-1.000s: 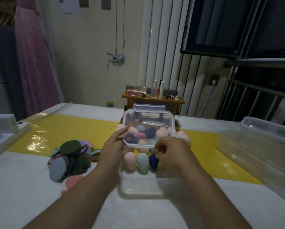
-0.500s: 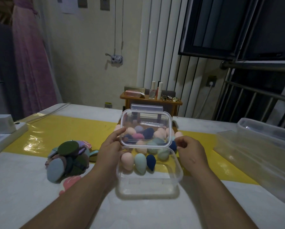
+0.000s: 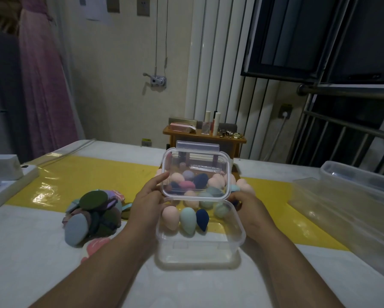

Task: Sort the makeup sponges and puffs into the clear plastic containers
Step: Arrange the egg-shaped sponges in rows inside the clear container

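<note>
Head view: both hands held the clear lid tipped up over the open container on the desk.
I saw the left hand (image 3: 149,201) grip the lid (image 3: 195,165) by its left edge, fingers curled over the rim. The right hand (image 3: 251,207) pinched the lid's near right corner, fingertips partly hidden. The lid stood tilted above the far rim of the clear container (image 3: 200,250), which sat on the desk (image 3: 30,263) across the edge of a yellow strip (image 3: 86,174). Inside, at the far end, a pink sponge (image 3: 170,217), teal sponge (image 3: 187,220) and navy sponge (image 3: 202,218) lay side by side. Loose sponges (image 3: 244,185) lay behind, mostly seen through the lid. A puff pile (image 3: 95,216) lay left of the left hand. A bigger clear box (image 3: 353,181) sat well apart at right.
</note>
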`<state>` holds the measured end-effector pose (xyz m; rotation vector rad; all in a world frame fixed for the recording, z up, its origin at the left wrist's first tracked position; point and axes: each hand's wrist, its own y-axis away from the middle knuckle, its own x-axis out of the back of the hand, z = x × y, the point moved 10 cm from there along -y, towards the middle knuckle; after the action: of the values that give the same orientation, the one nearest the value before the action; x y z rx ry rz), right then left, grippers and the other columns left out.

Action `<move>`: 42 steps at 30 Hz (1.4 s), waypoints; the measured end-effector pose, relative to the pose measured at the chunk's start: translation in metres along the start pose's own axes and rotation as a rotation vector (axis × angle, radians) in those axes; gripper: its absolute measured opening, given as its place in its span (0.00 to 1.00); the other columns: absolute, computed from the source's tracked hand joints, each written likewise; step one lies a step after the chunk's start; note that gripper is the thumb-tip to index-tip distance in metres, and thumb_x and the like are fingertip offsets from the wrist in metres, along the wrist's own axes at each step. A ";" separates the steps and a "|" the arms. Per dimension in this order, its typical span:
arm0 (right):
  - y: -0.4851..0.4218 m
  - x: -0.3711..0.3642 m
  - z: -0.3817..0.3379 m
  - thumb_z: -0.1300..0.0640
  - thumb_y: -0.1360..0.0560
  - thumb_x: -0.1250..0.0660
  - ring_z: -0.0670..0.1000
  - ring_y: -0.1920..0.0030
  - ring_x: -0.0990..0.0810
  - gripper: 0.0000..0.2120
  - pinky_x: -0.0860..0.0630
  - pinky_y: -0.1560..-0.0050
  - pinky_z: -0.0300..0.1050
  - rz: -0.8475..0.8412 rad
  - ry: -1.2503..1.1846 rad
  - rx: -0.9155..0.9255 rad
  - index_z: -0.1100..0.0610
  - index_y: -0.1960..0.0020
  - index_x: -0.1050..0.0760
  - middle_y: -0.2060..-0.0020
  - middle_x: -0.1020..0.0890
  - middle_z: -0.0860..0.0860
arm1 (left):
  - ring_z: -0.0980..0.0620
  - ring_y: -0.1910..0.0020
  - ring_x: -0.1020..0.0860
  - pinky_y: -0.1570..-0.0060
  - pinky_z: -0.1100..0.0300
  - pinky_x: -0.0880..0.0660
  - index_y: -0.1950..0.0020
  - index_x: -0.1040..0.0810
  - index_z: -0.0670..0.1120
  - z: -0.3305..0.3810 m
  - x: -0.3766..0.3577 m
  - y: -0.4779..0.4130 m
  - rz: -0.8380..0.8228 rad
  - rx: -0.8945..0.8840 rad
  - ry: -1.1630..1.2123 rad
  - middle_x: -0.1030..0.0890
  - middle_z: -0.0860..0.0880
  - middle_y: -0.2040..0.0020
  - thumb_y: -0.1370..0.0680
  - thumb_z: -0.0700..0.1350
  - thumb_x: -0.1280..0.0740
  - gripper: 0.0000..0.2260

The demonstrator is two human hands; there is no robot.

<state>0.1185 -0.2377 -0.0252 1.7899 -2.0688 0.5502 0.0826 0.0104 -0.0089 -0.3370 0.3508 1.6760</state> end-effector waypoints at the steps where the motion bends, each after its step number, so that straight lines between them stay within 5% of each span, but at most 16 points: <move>1: 0.004 -0.002 0.000 0.53 0.32 0.31 0.51 0.52 0.21 0.05 0.24 0.44 0.55 -0.021 -0.052 0.001 0.48 0.63 0.16 0.55 0.19 0.45 | 0.47 0.50 0.17 0.60 0.54 0.20 0.41 0.19 0.54 0.001 0.000 0.000 -0.001 -0.005 0.000 0.18 0.50 0.44 0.24 0.29 0.44 0.25; 4: 0.002 -0.001 -0.007 0.52 0.31 0.31 0.53 0.50 0.19 0.07 0.22 0.41 0.57 -0.020 0.008 0.064 0.42 0.60 0.16 0.55 0.16 0.45 | 0.46 0.49 0.17 0.59 0.54 0.20 0.40 0.19 0.53 0.001 0.002 -0.001 0.011 -0.012 -0.001 0.18 0.49 0.44 0.23 0.29 0.44 0.24; 7: -0.001 0.006 -0.012 0.56 0.29 0.27 0.51 0.44 0.23 0.04 0.24 0.44 0.45 0.025 0.320 0.137 0.49 0.55 0.16 0.41 0.21 0.52 | 0.45 0.48 0.17 0.58 0.52 0.20 0.41 0.18 0.54 -0.003 0.004 -0.004 0.016 -0.003 -0.003 0.18 0.48 0.43 0.23 0.30 0.44 0.25; 9: 0.000 0.018 -0.014 0.51 0.30 0.24 0.51 0.39 0.24 0.10 0.25 0.44 0.43 0.119 0.442 0.134 0.46 0.49 0.16 0.35 0.25 0.50 | 0.44 0.48 0.17 0.59 0.53 0.19 0.41 0.18 0.54 -0.003 0.005 -0.005 0.017 -0.002 -0.004 0.17 0.48 0.43 0.24 0.29 0.45 0.26; 14: 0.008 0.042 -0.022 0.55 0.28 0.25 0.51 0.49 0.21 0.14 0.26 0.52 0.43 0.269 0.361 0.078 0.49 0.43 0.21 0.44 0.18 0.48 | 0.45 0.48 0.16 0.54 0.50 0.18 0.41 0.18 0.55 -0.005 0.006 -0.006 0.017 0.004 -0.021 0.16 0.49 0.46 0.24 0.30 0.45 0.26; 19: 0.019 0.052 -0.036 0.56 0.27 0.28 0.51 0.56 0.22 0.08 0.30 0.63 0.43 0.363 0.325 0.120 0.48 0.51 0.24 0.52 0.18 0.47 | 0.46 0.50 0.16 0.51 0.48 0.18 0.41 0.18 0.56 -0.005 0.005 -0.005 0.015 0.008 -0.030 0.16 0.51 0.48 0.24 0.30 0.44 0.25; 25: 0.029 0.062 -0.047 0.56 0.25 0.30 0.52 0.56 0.23 0.13 0.30 0.65 0.44 0.429 0.280 0.158 0.47 0.45 0.30 0.50 0.21 0.48 | 0.43 0.47 0.17 0.46 0.40 0.20 0.43 0.18 0.57 -0.006 0.003 -0.003 -0.001 0.025 -0.027 0.18 0.50 0.44 0.22 0.32 0.43 0.24; 27: 0.032 0.061 -0.055 0.56 0.25 0.30 0.51 0.56 0.22 0.16 0.29 0.64 0.43 0.407 0.195 0.208 0.45 0.41 0.30 0.51 0.22 0.48 | 0.43 0.47 0.17 0.46 0.41 0.20 0.42 0.18 0.57 -0.006 0.002 -0.003 -0.004 0.023 -0.018 0.18 0.50 0.44 0.22 0.32 0.43 0.24; 31: 0.038 0.049 -0.067 0.53 0.27 0.28 0.46 0.59 0.21 0.11 0.26 0.64 0.42 0.297 0.107 0.277 0.42 0.49 0.24 0.55 0.19 0.45 | 0.44 0.48 0.16 0.50 0.46 0.18 0.41 0.18 0.56 -0.006 0.001 -0.003 -0.002 0.018 0.005 0.17 0.49 0.44 0.22 0.32 0.42 0.22; 36: 0.038 0.030 -0.072 0.50 0.31 0.27 0.46 0.57 0.22 0.07 0.21 0.57 0.51 0.160 0.213 0.305 0.44 0.54 0.22 0.57 0.19 0.41 | 0.44 0.48 0.16 0.50 0.46 0.18 0.42 0.18 0.56 -0.006 0.002 -0.004 0.003 0.015 0.011 0.18 0.48 0.42 0.22 0.32 0.43 0.23; 42: 0.039 0.016 -0.072 0.49 0.33 0.28 0.49 0.52 0.24 0.08 0.22 0.55 0.51 0.081 0.356 0.303 0.44 0.56 0.24 0.57 0.21 0.41 | 0.43 0.48 0.17 0.51 0.46 0.18 0.41 0.18 0.55 -0.006 0.002 -0.004 -0.002 0.015 0.014 0.18 0.48 0.43 0.22 0.31 0.43 0.23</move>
<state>0.0788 -0.2107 0.0423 1.6152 -1.8909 1.1678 0.0869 0.0101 -0.0157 -0.3379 0.3732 1.6690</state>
